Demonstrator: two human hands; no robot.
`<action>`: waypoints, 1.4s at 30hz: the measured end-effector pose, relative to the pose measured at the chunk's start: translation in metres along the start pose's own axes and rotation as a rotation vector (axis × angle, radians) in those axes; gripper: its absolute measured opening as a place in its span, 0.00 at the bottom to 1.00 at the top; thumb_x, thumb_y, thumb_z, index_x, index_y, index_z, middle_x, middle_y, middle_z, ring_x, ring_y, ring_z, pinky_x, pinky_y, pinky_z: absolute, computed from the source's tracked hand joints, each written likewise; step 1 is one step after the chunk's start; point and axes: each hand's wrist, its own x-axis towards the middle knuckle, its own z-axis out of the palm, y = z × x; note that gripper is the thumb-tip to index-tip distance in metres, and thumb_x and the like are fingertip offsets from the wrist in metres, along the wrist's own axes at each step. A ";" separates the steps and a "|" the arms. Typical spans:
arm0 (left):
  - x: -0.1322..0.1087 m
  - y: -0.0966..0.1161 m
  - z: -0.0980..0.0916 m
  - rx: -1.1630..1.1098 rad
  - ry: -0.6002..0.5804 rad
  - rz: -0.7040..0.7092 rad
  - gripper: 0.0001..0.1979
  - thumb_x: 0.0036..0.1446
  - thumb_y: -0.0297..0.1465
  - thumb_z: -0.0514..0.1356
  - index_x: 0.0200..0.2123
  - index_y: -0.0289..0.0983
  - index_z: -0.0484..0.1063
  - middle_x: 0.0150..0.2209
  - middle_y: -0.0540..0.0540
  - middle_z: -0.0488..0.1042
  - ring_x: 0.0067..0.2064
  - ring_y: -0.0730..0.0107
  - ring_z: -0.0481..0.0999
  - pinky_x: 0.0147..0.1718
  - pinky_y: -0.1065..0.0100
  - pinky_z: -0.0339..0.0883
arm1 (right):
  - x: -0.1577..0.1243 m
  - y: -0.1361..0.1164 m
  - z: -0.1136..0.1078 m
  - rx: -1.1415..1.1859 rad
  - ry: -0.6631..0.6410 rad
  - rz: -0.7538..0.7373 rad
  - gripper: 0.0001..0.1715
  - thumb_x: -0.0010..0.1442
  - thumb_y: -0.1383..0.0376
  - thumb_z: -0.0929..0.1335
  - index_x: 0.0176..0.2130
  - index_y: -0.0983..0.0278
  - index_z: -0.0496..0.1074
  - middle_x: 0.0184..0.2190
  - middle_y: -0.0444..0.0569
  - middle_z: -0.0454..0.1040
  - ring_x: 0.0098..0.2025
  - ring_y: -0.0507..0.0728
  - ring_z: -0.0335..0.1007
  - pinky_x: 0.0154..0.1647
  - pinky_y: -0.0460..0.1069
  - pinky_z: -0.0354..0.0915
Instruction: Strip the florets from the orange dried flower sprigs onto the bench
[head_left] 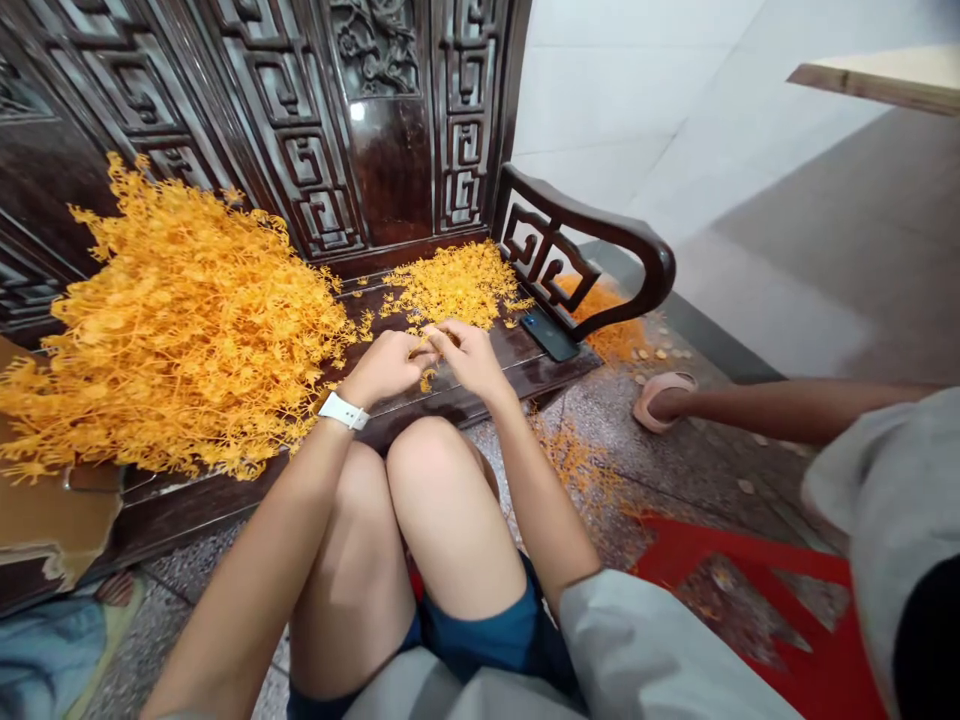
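Above a dark wooden bench (pixel 525 362), at frame centre, an orange sprig (pixel 427 381) is pinched by the curled, meeting fingers of left hand (pixel 391 362) and right hand (pixel 469 357).

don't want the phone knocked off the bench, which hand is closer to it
Right. The right hand is to the left of the phone in the picture, not touching it; the left hand is farther left.
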 end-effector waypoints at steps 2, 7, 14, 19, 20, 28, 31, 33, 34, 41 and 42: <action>-0.002 0.003 -0.001 0.013 0.006 0.015 0.16 0.69 0.34 0.61 0.28 0.38 0.80 0.26 0.48 0.78 0.28 0.66 0.67 0.33 0.61 0.54 | 0.000 0.000 -0.001 -0.128 0.051 -0.034 0.33 0.74 0.42 0.68 0.28 0.62 0.68 0.25 0.43 0.67 0.31 0.53 0.62 0.38 0.51 0.58; -0.007 0.000 -0.006 0.076 0.146 0.034 0.15 0.72 0.34 0.60 0.35 0.39 0.84 0.33 0.44 0.84 0.33 0.61 0.76 0.36 0.61 0.60 | -0.003 -0.002 -0.003 -0.068 0.071 -0.027 0.35 0.72 0.39 0.69 0.27 0.62 0.67 0.24 0.42 0.65 0.30 0.52 0.59 0.36 0.51 0.56; -0.005 -0.003 -0.005 0.190 0.344 0.003 0.11 0.69 0.30 0.62 0.38 0.40 0.86 0.41 0.41 0.88 0.43 0.52 0.83 0.44 0.58 0.67 | -0.015 -0.003 0.003 0.343 0.037 0.116 0.31 0.66 0.37 0.74 0.41 0.61 0.74 0.25 0.38 0.64 0.20 0.49 0.60 0.21 0.48 0.57; -0.001 -0.002 -0.002 0.232 0.399 -0.011 0.11 0.67 0.28 0.61 0.34 0.41 0.84 0.39 0.43 0.88 0.41 0.52 0.80 0.47 0.55 0.66 | -0.023 -0.003 0.021 0.439 0.248 0.091 0.31 0.63 0.37 0.77 0.38 0.61 0.76 0.30 0.41 0.70 0.17 0.45 0.57 0.16 0.46 0.54; 0.000 -0.006 -0.004 0.234 0.419 -0.031 0.11 0.65 0.26 0.61 0.33 0.41 0.83 0.38 0.43 0.88 0.40 0.52 0.79 0.46 0.55 0.66 | -0.028 -0.008 0.024 0.435 0.247 0.071 0.30 0.63 0.38 0.77 0.37 0.62 0.77 0.33 0.42 0.72 0.18 0.44 0.59 0.16 0.46 0.55; -0.004 -0.062 -0.018 -0.231 0.668 -0.384 0.09 0.61 0.29 0.63 0.28 0.39 0.78 0.23 0.49 0.73 0.28 0.64 0.70 0.34 0.63 0.60 | -0.081 -0.078 -0.036 0.554 -0.534 -0.046 0.08 0.71 0.61 0.76 0.41 0.63 0.86 0.30 0.47 0.79 0.23 0.48 0.73 0.23 0.43 0.67; -0.005 -0.057 -0.020 -0.501 0.778 -0.301 0.11 0.65 0.34 0.64 0.29 0.40 0.78 0.24 0.50 0.70 0.27 0.68 0.68 0.30 0.66 0.61 | -0.062 -0.063 -0.053 0.599 -0.574 -0.040 0.16 0.71 0.53 0.76 0.45 0.62 0.87 0.32 0.50 0.82 0.24 0.49 0.73 0.24 0.44 0.70; -0.004 -0.050 -0.024 -0.584 0.860 -0.258 0.13 0.66 0.37 0.66 0.29 0.40 0.78 0.23 0.51 0.67 0.26 0.71 0.64 0.28 0.68 0.58 | -0.042 -0.032 -0.046 0.581 -0.217 0.101 0.29 0.73 0.41 0.71 0.57 0.58 0.83 0.44 0.53 0.84 0.28 0.50 0.75 0.27 0.45 0.75; -0.005 -0.048 -0.026 -0.613 0.886 -0.244 0.14 0.66 0.40 0.68 0.30 0.41 0.77 0.23 0.51 0.66 0.25 0.72 0.62 0.26 0.68 0.57 | -0.034 -0.015 -0.037 0.520 -0.088 0.203 0.35 0.73 0.37 0.67 0.66 0.54 0.77 0.56 0.56 0.82 0.34 0.52 0.79 0.33 0.48 0.80; -0.004 -0.051 -0.031 -0.785 0.816 -0.191 0.27 0.64 0.63 0.65 0.38 0.44 0.76 0.23 0.55 0.59 0.24 0.73 0.63 0.25 0.69 0.61 | -0.020 0.069 0.026 0.165 0.083 0.303 0.60 0.65 0.37 0.72 0.82 0.56 0.52 0.83 0.64 0.46 0.61 0.68 0.78 0.64 0.66 0.79; -0.003 -0.053 -0.030 -0.802 0.806 -0.196 0.28 0.64 0.65 0.63 0.40 0.44 0.76 0.23 0.54 0.60 0.25 0.73 0.65 0.25 0.69 0.62 | -0.018 0.073 0.029 0.131 0.097 0.266 0.60 0.65 0.36 0.72 0.82 0.58 0.53 0.83 0.66 0.45 0.65 0.70 0.76 0.68 0.68 0.75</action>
